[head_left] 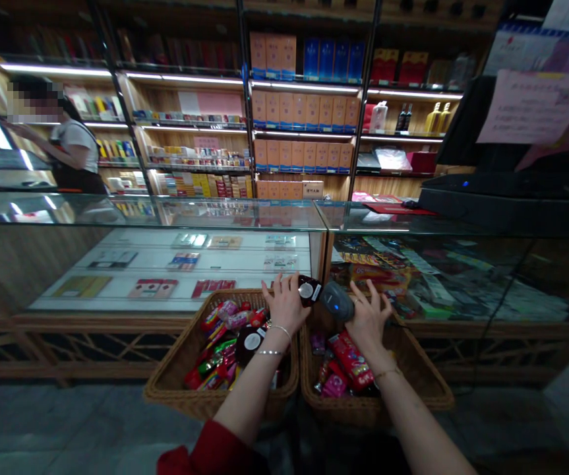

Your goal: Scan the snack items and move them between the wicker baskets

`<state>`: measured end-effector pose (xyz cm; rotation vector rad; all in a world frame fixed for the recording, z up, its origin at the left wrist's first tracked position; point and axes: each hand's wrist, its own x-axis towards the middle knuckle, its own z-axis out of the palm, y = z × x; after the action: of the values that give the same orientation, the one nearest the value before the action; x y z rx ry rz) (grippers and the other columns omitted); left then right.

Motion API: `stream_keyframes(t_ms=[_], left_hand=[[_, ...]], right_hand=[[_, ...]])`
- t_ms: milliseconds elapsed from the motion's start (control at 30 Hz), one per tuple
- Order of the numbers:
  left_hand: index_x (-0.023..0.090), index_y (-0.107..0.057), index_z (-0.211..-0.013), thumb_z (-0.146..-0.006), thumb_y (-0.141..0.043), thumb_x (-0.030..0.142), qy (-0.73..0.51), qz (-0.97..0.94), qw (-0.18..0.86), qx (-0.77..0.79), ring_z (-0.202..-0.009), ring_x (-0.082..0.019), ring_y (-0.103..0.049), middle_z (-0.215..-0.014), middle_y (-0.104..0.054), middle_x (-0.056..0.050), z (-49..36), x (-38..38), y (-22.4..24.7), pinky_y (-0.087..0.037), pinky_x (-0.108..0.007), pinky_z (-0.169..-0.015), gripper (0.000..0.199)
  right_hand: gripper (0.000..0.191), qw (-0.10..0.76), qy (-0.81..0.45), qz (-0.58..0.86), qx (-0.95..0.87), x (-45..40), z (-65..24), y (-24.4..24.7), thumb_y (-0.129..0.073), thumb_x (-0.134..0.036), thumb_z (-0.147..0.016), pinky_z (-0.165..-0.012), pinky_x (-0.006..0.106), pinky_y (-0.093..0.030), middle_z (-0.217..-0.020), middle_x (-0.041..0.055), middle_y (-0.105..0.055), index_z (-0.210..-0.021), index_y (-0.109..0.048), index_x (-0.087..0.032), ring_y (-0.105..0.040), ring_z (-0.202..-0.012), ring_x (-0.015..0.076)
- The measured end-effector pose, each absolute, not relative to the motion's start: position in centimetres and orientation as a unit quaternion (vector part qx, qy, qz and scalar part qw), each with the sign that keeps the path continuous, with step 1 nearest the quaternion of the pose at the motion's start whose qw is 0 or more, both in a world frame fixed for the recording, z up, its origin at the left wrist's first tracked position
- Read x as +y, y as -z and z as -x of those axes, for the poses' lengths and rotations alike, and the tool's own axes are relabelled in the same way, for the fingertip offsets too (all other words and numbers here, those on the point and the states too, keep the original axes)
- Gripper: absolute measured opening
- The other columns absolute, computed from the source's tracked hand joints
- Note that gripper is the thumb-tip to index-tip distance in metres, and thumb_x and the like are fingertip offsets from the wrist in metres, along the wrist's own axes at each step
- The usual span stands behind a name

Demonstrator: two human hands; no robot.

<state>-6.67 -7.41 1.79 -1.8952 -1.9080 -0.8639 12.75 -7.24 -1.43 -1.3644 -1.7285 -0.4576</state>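
Observation:
My left hand (287,305) grips a dark brown package (308,290) with a round white label, above the inner rims of the two baskets. In my right hand (367,316) is a grey handheld barcode scanner (336,301) with a small blue light, its head close to the package. Below my left hand, the left wicker basket (168,369) holds colourful wrapped sweets (219,356) and another dark package (252,342) with a white round label. Under my right hand, the right wicker basket (427,379) contains a red packet (349,357) and a pink packet (334,385).
A glass display counter (205,212) with flat packs inside runs behind the baskets. A dark till screen (486,132) stands on it at right, and a cable (499,297) hangs down. Behind the counter at left, a person (74,145) stands before stocked shelves (304,132).

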Motion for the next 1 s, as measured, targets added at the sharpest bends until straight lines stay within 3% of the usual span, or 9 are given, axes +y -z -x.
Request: stream_keyframes(t_ms=[633,1000], left_hand=[[0.018,-0.045,-0.141,-0.068,-0.072,0.042,0.285,0.563,0.174,-0.756,-0.136,-0.036,-0.040,-0.131,-0.060,-0.017,12.9,-12.0,-1.8,-0.008,-0.067,-0.116,0.082],[0.008,-0.040,-0.143,-0.073,-0.062,0.063,0.261,0.451,0.178,-0.835,-0.134,-0.040,-0.040,-0.136,-0.055,-0.025,18.0,-15.4,-0.9,-0.013,-0.071,-0.113,0.092]], right_hand=[[0.024,0.454,0.155,0.519,-0.708,-8.0,-8.7,1.5,-0.050,-0.015,-0.076,-0.107,0.053,-0.018,-0.129,0.0022,-0.068,-0.088,-0.070,-0.024,-0.036,-0.139,0.0285],[0.025,0.448,0.157,0.516,-0.714,-7.8,-8.4,2.2,-0.050,-0.015,-0.077,-0.107,0.052,-0.018,-0.128,0.0023,-0.068,-0.087,-0.070,-0.023,-0.037,-0.138,0.0275]])
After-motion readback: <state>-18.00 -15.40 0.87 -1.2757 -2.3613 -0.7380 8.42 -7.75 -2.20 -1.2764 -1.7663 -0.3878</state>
